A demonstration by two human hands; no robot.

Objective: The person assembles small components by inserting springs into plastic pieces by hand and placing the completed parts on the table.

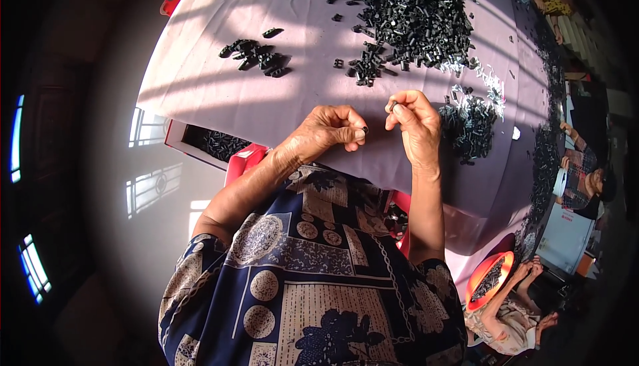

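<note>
My left hand is closed in a pinch on a small black plastic piece at its fingertips. Opposite it, my right hand pinches another small dark piece between thumb and forefinger. A gap separates the two hands, which hover above the near edge of a table with a pale pinkish cloth. Beyond them spreads a large heap of short black cylindrical pieces. To the left lies a small group of longer black pieces. Beside my right hand is a pile of dark and silvery pieces.
An open box of black pieces stands by the table's left edge, near a red chair. On the right, a person holds an orange basin with dark pieces inside. Other people sit farther along; more black pieces line the right side.
</note>
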